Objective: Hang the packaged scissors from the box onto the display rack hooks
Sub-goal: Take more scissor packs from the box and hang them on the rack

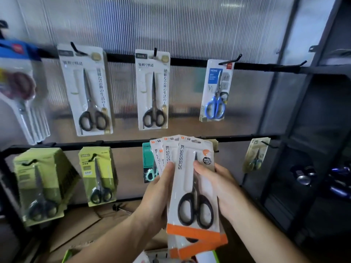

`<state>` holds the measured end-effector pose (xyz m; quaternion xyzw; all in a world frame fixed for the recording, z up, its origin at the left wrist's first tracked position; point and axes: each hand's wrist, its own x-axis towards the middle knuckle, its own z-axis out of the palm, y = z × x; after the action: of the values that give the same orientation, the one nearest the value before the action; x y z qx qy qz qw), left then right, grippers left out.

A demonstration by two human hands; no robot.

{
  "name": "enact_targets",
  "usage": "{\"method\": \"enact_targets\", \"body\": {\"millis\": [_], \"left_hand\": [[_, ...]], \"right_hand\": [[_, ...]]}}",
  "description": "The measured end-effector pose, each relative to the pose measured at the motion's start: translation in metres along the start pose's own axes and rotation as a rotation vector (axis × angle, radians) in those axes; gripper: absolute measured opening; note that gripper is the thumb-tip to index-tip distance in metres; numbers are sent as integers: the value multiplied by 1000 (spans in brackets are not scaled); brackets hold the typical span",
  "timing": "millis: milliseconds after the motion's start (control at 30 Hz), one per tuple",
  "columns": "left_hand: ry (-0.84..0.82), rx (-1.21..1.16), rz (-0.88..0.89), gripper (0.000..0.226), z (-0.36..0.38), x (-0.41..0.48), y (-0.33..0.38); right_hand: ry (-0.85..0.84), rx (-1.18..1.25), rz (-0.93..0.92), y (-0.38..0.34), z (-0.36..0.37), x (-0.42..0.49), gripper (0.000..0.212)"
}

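I hold a fanned stack of three white-and-orange scissors packs [191,186] in front of the lower rail. My left hand [157,194] grips the stack's left edge, thumb on the front pack. My right hand [218,185] clasps the right edge, thumb on the front card near the blade. The front pack shows black-handled scissors and the word SCISSORS. A bare black hook [296,65] juts from the upper rail at the right. The green-edged box [214,256] peeks out at the bottom, mostly hidden by the packs.
The upper rail carries two white packs [87,90] [152,90] and a blue-handled pack [216,90]. On the lower rail hang green packs [97,175] [40,185], a teal pack [149,164] behind my stack and a small pack [255,154]. Dark shelving [313,149] stands at the right.
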<state>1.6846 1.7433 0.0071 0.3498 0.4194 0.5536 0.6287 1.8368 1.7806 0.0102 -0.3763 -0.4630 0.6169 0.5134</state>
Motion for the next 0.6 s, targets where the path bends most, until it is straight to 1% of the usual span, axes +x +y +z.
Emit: {"method": "enact_targets", "body": {"millis": [67, 133, 167, 233, 367, 433, 467, 533, 600], "left_hand": [[78, 83, 122, 38, 1, -8, 12], [140, 130, 203, 30, 0, -19, 29], [166, 142, 235, 29, -3, -23, 37], [205, 176, 290, 33, -12, -33, 58], [341, 151, 317, 44, -32, -47, 104], [427, 142, 343, 52, -37, -54, 129], [464, 164, 367, 50, -40, -59, 142], [531, 190, 433, 37, -49, -71, 167], [504, 180, 471, 28, -55, -83, 189]], "right_hand": [[23, -35, -64, -8, 12, 1, 41], [66, -131, -173, -18, 32, 4, 58], [74, -188, -228, -22, 41, 6, 66], [58, -251, -317, -33, 62, 8, 71], [14, -339, -461, -55, 114, 14, 65], [33, -349, -546, -66, 143, 19, 69], [31, -360, -579, -72, 158, 21, 70], [6, -413, -642, -86, 189, 22, 68], [-16, -444, -685, -101, 212, 22, 64]]}}
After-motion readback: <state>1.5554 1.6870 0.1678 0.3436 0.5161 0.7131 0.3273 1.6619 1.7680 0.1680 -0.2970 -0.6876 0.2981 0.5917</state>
